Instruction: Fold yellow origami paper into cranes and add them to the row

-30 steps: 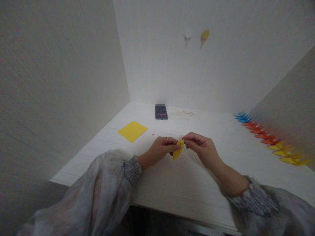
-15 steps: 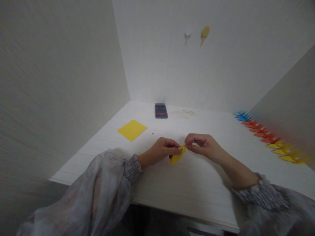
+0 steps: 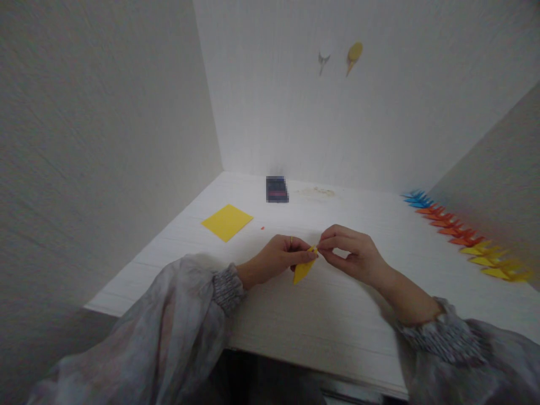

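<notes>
My left hand (image 3: 291,254) pinches a small folded piece of yellow paper (image 3: 302,271) between thumb and fingers, above the white table. At the paper's upper tip, my right hand (image 3: 348,250) has its thumb and fingertips closed together on the edge. The fold under the fingers is too small to make out. A flat yellow paper square (image 3: 226,223) lies to the left of my left hand.
A row of folded paper cranes (image 3: 455,232) in blue, orange and yellow runs along the table's right side. A blurred dark object (image 3: 277,189) stands near the back wall, and a tiny red scrap (image 3: 262,228) lies beside the square. Two hooks (image 3: 355,52) are on the wall.
My right hand has turned slightly, its fingers now pressed closer together at the paper's tip. The folded paper has tilted a little in my left hand.
</notes>
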`<action>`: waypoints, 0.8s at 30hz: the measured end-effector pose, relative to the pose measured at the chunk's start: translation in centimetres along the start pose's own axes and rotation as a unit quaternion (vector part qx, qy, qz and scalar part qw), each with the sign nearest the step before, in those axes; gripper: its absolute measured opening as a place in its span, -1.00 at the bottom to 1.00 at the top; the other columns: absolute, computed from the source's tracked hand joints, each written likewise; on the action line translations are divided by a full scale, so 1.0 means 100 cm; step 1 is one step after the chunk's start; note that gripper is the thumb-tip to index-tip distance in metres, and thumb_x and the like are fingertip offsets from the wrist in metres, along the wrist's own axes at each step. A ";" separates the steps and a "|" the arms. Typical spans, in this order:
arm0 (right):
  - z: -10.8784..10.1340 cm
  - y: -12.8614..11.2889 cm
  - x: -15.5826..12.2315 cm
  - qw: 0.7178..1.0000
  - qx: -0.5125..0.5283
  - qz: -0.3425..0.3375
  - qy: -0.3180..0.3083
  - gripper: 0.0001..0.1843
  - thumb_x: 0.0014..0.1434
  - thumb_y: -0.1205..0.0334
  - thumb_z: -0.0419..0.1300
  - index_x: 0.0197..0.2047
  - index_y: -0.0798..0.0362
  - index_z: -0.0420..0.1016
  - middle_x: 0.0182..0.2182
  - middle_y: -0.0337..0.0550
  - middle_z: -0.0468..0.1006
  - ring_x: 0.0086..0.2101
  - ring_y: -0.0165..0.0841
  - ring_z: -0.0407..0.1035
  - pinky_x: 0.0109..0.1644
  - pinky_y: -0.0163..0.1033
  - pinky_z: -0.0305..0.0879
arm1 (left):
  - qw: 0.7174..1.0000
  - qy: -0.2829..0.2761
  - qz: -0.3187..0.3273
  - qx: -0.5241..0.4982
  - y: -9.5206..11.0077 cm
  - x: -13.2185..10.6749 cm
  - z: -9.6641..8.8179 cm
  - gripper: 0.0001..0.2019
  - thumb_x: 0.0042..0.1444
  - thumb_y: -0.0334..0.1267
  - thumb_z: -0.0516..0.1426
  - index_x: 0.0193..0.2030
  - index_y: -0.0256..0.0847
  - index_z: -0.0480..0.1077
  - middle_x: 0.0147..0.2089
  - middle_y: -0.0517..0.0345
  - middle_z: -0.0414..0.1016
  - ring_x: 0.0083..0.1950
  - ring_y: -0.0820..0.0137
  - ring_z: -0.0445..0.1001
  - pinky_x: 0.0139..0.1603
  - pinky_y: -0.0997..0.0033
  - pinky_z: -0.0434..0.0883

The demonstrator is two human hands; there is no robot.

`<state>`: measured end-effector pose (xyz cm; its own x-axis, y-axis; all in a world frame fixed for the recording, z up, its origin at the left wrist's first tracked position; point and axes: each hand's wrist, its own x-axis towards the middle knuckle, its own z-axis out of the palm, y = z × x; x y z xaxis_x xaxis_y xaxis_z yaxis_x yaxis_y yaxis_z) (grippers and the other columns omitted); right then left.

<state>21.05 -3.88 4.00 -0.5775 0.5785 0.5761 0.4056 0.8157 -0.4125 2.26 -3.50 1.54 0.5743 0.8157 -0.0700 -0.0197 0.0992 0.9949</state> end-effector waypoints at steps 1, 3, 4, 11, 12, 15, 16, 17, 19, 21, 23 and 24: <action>0.001 0.000 -0.001 1.000 -0.012 -0.006 0.008 -0.89 0.06 0.34 0.11 -0.35 0.01 0.45 -0.41 -0.15 0.45 -0.42 -0.41 0.34 -0.39 -0.29 0.32 | 1.000 0.000 0.006 0.002 0.000 0.000 0.000 -0.72 -0.14 -0.09 0.19 -0.45 -0.31 0.41 -0.57 0.23 0.33 -0.56 0.60 0.21 -0.54 0.57 0.13; 0.003 0.001 -0.002 0.999 -0.032 -0.017 0.025 -0.89 0.06 0.34 0.11 -0.34 0.01 0.45 -0.41 -0.14 0.45 -0.41 -0.40 0.35 -0.39 -0.29 0.33 | 1.000 -0.002 0.021 0.008 -0.001 0.001 -0.001 -0.71 -0.12 -0.07 0.18 -0.43 -0.31 0.40 -0.56 0.23 0.33 -0.55 0.59 0.22 -0.54 0.57 0.14; 0.004 0.001 -0.003 0.998 -0.041 -0.020 0.035 -0.89 0.06 0.35 0.11 -0.35 0.01 0.46 -0.41 -0.14 0.46 -0.41 -0.40 0.36 -0.39 -0.29 0.34 | 1.000 0.000 0.029 0.011 -0.002 0.001 -0.001 -0.71 -0.12 -0.07 0.17 -0.43 -0.31 0.40 -0.55 0.23 0.33 -0.55 0.59 0.22 -0.53 0.57 0.14; 0.012 0.001 -0.005 0.995 -0.069 -0.024 0.067 -0.89 0.05 0.36 0.12 -0.36 0.00 0.45 -0.38 -0.12 0.47 -0.39 -0.38 0.37 -0.37 -0.28 0.36 | 0.998 0.032 0.054 0.024 -0.003 0.002 -0.002 -0.71 -0.12 -0.07 0.18 -0.40 -0.30 0.42 -0.54 0.23 0.33 -0.54 0.60 0.20 -0.53 0.57 0.14; 0.012 0.000 -0.005 0.996 -0.059 -0.022 0.069 -0.87 0.05 0.36 0.12 -0.33 0.01 0.45 -0.36 -0.11 0.47 -0.38 -0.38 0.37 -0.36 -0.27 0.36 | 0.997 0.041 0.059 0.028 -0.003 0.002 -0.002 -0.71 -0.12 -0.08 0.18 -0.40 -0.30 0.42 -0.54 0.24 0.33 -0.55 0.60 0.19 -0.54 0.57 0.13; 0.012 -0.004 -0.001 0.997 -0.024 -0.012 0.078 -0.81 0.05 0.38 0.11 -0.25 0.02 0.46 -0.34 -0.09 0.47 -0.37 -0.38 0.38 -0.36 -0.26 0.37 | 0.993 0.071 0.080 0.041 0.000 0.001 -0.001 -0.73 -0.11 -0.09 0.17 -0.40 -0.31 0.43 -0.54 0.24 0.34 -0.54 0.59 0.20 -0.52 0.56 0.14; 0.011 -0.005 0.000 0.997 -0.016 -0.006 0.081 -0.80 0.06 0.38 0.10 -0.24 0.02 0.47 -0.34 -0.09 0.48 -0.38 -0.37 0.39 -0.36 -0.25 0.37 | 0.992 0.079 0.087 0.043 0.000 0.001 -0.001 -0.73 -0.11 -0.10 0.17 -0.40 -0.31 0.44 -0.53 0.23 0.36 -0.53 0.59 0.21 -0.51 0.55 0.16; 0.011 -0.006 0.001 0.997 -0.012 -0.001 0.083 -0.79 0.07 0.38 0.09 -0.24 0.02 0.48 -0.34 -0.09 0.49 -0.37 -0.37 0.39 -0.35 -0.25 0.37 | 0.991 0.087 0.094 0.044 0.001 0.001 -0.001 -0.74 -0.10 -0.11 0.17 -0.40 -0.30 0.44 -0.52 0.23 0.37 -0.52 0.58 0.22 -0.49 0.55 0.17; 0.011 -0.008 0.002 0.997 -0.006 0.006 0.081 -0.78 0.08 0.38 0.07 -0.23 0.00 0.49 -0.34 -0.09 0.50 -0.34 -0.36 0.40 -0.32 -0.22 0.38 | 0.988 0.104 0.104 0.041 0.000 0.001 0.000 -0.75 -0.10 -0.12 0.17 -0.40 -0.30 0.44 -0.50 0.21 0.39 -0.49 0.56 0.26 -0.45 0.53 0.20; 0.011 -0.008 0.002 0.997 0.001 0.009 0.076 -0.75 0.09 0.38 0.06 -0.21 -0.01 0.50 -0.31 -0.09 0.51 -0.32 -0.35 0.40 -0.29 -0.22 0.38 | 0.986 0.116 0.113 0.031 -0.001 0.002 0.000 -0.75 -0.10 -0.13 0.18 -0.40 -0.30 0.43 -0.47 0.19 0.41 -0.45 0.53 0.29 -0.41 0.51 0.23; 0.011 -0.008 0.002 0.997 0.006 0.012 0.072 -0.74 0.09 0.38 0.07 -0.18 -0.01 0.49 -0.29 -0.08 0.51 -0.30 -0.35 0.40 -0.27 -0.22 0.38 | 0.985 0.124 0.119 0.024 -0.003 0.002 0.000 -0.75 -0.11 -0.14 0.18 -0.39 -0.31 0.43 -0.44 0.16 0.43 -0.42 0.51 0.31 -0.38 0.49 0.25; 0.011 -0.008 0.002 0.997 0.007 0.014 0.071 -0.74 0.09 0.38 0.07 -0.18 -0.01 0.50 -0.28 -0.08 0.51 -0.29 -0.35 0.41 -0.26 -0.22 0.38 | 0.984 0.127 0.123 0.023 -0.003 0.003 0.000 -0.75 -0.11 -0.14 0.18 -0.38 -0.31 0.43 -0.43 0.16 0.43 -0.41 0.51 0.32 -0.37 0.49 0.26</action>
<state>19.82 -4.44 3.65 -0.4601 0.5967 0.6574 0.4094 0.7997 -0.4393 2.39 -3.32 1.20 0.3340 0.9282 0.1637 -0.0926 -0.1405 0.9857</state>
